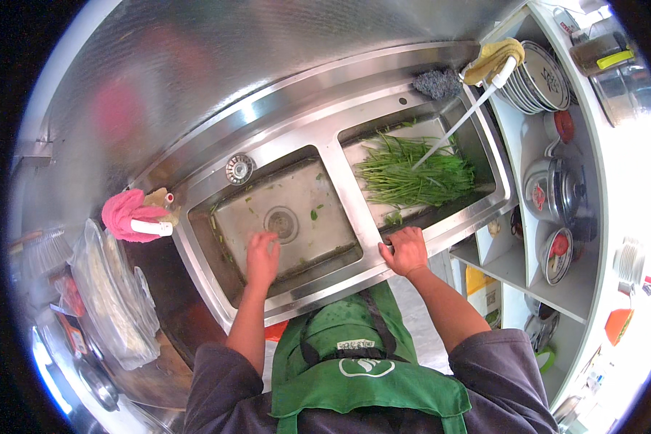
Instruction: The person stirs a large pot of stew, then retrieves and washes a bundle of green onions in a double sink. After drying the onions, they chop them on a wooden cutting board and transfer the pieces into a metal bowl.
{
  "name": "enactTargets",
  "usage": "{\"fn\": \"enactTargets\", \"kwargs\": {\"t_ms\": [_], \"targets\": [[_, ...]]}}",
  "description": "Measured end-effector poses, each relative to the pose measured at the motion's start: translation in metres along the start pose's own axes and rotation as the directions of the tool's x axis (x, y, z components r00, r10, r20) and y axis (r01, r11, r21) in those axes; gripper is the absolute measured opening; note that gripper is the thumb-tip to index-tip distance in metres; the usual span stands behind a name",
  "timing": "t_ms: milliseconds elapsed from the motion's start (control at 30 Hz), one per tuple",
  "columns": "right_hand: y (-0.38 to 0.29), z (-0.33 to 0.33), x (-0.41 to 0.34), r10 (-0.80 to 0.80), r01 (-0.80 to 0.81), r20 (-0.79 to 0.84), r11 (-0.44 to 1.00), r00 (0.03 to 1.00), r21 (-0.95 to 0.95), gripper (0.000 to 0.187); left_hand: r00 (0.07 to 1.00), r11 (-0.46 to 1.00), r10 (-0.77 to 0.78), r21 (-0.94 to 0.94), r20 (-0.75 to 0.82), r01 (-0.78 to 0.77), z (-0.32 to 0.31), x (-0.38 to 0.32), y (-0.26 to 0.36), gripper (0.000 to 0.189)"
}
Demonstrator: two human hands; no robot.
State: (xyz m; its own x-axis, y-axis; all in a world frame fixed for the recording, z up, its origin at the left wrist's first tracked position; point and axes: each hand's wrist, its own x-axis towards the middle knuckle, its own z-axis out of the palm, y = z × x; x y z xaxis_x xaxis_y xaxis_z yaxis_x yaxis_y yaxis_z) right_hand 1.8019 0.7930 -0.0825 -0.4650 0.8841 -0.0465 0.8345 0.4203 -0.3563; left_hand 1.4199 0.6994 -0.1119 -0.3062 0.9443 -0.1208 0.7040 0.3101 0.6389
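Note:
My left hand (263, 258) hovers inside the left sink basin (325, 238), with its fingertips just before the round drain (281, 225). It appears to hold nothing, and its thumb stands apart from the bent fingers. Against the front rim of the stainless steel double sink (390, 269), my right hand (407, 250) rests with its fingers at the inner edge. A pile of long-stemmed green leafy vegetables (417, 171) lies in the right basin. Water from a white-tipped faucet (503, 73) streams onto the pile. Torn green leaves (313, 215) are scattered over the left basin's floor.
A metal strainer (240, 169) sits behind the left basin. A pink cloth (127, 214) hangs over another faucet (152, 227). Near the right back corner is a grey scouring pad (437, 84). Shelves hold plates (542, 76) and a lidded pot (552, 190). Plastic bags (116, 293) lie at left.

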Motion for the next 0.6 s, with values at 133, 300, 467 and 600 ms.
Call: {"fn": "enactTargets", "kwargs": {"t_ms": [133, 300, 467, 600], "targets": [[0.000, 0.001, -0.001, -0.004, 0.004, -0.008, 1.000, 1.000, -0.003, 0.029, 0.984, 0.995, -0.075, 0.072, 0.164, 0.064, -0.005, -0.060, -0.023, 0.021], [0.001, 0.005, -0.003, -0.023, 0.023, -0.022, 0.999, 0.999, -0.032, 0.027, 0.994, 0.983, -0.106, 0.154, 0.032, 0.100, -0.030, -0.099, -0.037, 0.017], [-0.003, 0.007, -0.002, -0.048, 0.048, -0.054, 0.999, 0.997, -0.009, 0.029, 0.970, 0.936, -0.234, 0.256, -0.058, 0.241, -0.020, -0.124, -0.057, 0.025], [-0.002, 0.012, -0.004, -0.066, 0.066, -0.087, 0.998, 0.994, 0.002, 0.026, 0.971, 0.969, -0.210, 0.111, -0.113, 0.223, -0.022, -0.113, -0.054, 0.024]]}}
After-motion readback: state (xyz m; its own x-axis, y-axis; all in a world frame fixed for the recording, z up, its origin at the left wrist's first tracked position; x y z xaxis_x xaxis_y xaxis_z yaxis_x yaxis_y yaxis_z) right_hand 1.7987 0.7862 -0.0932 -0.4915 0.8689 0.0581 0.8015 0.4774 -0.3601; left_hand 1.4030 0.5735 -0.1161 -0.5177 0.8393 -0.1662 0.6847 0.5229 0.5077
